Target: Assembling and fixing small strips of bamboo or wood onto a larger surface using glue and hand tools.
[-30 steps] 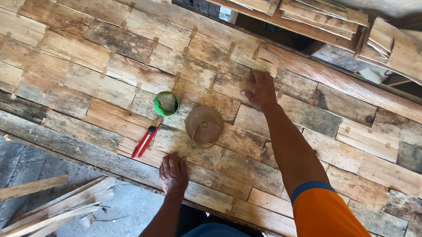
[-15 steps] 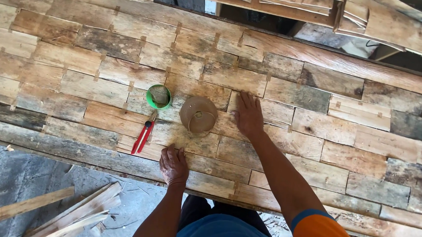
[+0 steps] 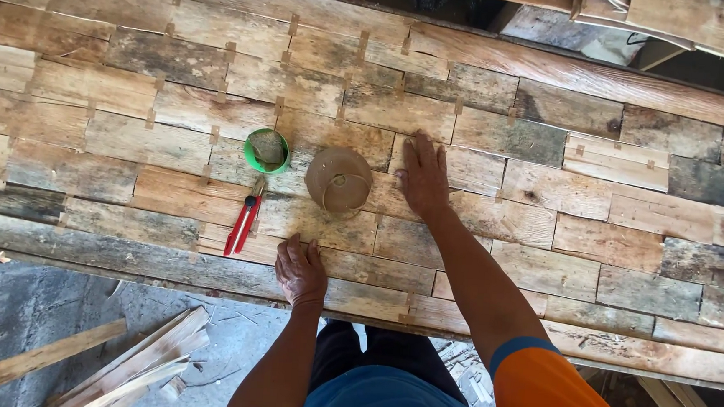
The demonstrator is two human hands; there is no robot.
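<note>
My right hand [image 3: 423, 176] lies flat, fingers together, on a panel of patchwork wooden planks [image 3: 549, 156], just right of a ball of brown twine [image 3: 338, 179]. My left hand [image 3: 299, 269] rests palm down on the panel's near edge, below the twine. A small green cup [image 3: 267, 151] stands left of the twine. Red-handled pliers [image 3: 243, 221] lie below the cup, left of my left hand. Neither hand holds anything.
Loose wooden slats [image 3: 130, 369] lie on the grey concrete floor at the lower left. More stacked boards [image 3: 683, 22] sit beyond the panel's far edge at the top right. My dark trousers and orange sleeve [image 3: 559, 400] fill the bottom middle.
My right hand has drawn back from the far planks toward me and now lies beside the twine. The left hand stays on the near edge. The view has shifted.
</note>
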